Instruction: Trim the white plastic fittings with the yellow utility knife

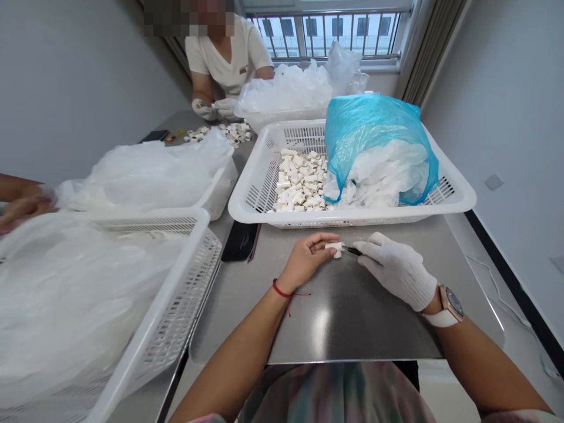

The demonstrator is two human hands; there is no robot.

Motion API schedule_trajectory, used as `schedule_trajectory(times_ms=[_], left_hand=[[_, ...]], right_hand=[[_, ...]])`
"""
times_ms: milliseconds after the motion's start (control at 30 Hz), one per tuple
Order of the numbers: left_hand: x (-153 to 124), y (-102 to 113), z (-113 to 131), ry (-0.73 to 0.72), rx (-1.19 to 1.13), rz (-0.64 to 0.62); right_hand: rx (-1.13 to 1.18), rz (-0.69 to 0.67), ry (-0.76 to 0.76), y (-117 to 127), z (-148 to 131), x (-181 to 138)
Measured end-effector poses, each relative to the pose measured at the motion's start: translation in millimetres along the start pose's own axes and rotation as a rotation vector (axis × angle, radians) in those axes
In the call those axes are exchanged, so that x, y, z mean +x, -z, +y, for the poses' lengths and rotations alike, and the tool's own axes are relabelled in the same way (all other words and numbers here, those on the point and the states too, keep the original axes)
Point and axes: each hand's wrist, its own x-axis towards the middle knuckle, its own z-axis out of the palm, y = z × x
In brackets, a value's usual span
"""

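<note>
Above the steel tabletop (343, 329), my bare left hand (308, 257) grips a small white plastic tee pipe fitting (333, 247) between thumb and fingers. A white knitted glove covers my right hand (394, 267), which is closed on a small tool with a black handle (352, 251). The tool's thin tip meets the right end of the fitting; its exact kind is too small to tell. Beyond my hands, a pile of similar white fittings (302, 182) lies in a wide white plastic basket (240, 205).
In the basket, a blue plastic bag (374, 117) holds crumpled white material. A black phone (239, 242) lies left of my hands. White baskets (163, 329) with clear plastic bags stand at left. A gloved co-worker (229, 64) sits opposite; another person's hand (26, 205) shows at far left.
</note>
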Motion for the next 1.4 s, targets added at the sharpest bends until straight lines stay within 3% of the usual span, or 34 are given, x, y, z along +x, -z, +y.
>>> schedule_trajectory(times_ms=[200, 467, 933, 1067, 1233, 1400], left_hand=[[0.8, 0.6, -4.7, -0.051, 0.182, -0.037], [0.4, 0.1, -8.4, -0.372, 0.559, 0.037], [-2.4, -2.5, -7.0, -0.577, 0.702, 0.066], [-3.8, -2.0, -7.2, -0.617, 0.726, 0.066], [-4.8, -3.9, -5.2, -0.517, 0.643, 0.096], [3.1, 1.4, -5.3, -0.069, 0.163, 0.129]], right_hand=[[-0.086, -0.016, -0.032, 1.2, -3.4, 0.8], [-0.115, -0.043, -0.044, 4.3, -5.4, 0.3], [-0.076, -0.019, -0.078, 1.6, -5.9, 0.6], [0.040, -0.043, -0.054, 1.1, -3.6, 0.9], [0.182, -0.053, 0.001, 0.5, 1.3, 2.2], [-0.019, 0.085, -0.081, -2.1, -2.4, 1.3]])
